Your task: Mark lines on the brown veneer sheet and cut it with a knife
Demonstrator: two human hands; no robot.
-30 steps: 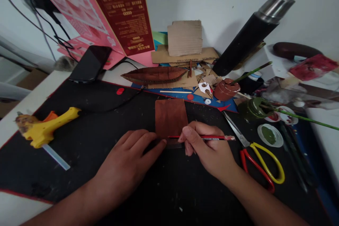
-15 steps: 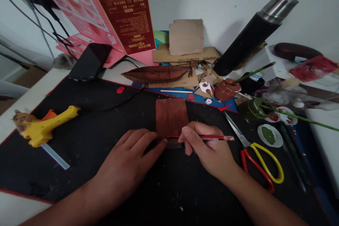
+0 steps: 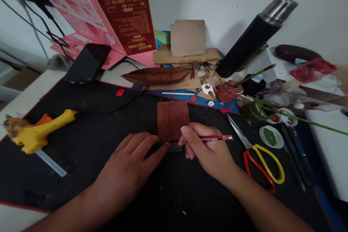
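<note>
A brown-painted square piece (image 3: 173, 117), likely card, lies on the black mat in front of me. Across its near edge sits a narrow, see-through strip like a ruler (image 3: 175, 148), partly covered by both hands. My left hand (image 3: 133, 163) rests palm down at its left end, fingers laid out and thumb apart, pressing there. In a pinch, my right hand (image 3: 205, 145) holds a red pencil (image 3: 214, 138), slanted nearly flat, with its point at the piece's near edge beside the strip. To the right of that hand lie scissors (image 3: 248, 146) with red and yellow handles.
A yellow glue gun (image 3: 40, 130) lies at left, near a black phone (image 3: 86, 63). Behind the square piece are a brown boat-shaped form (image 3: 156, 76) and cardboard scraps. A black flask (image 3: 250, 41), a brown paint jar (image 3: 230, 91) and a green paint jar (image 3: 252, 111) stand at right.
The whole view has shifted slightly, so everything appears a little further left. Both hands, the pencil and the square piece keep nearly the same places relative to each other.
</note>
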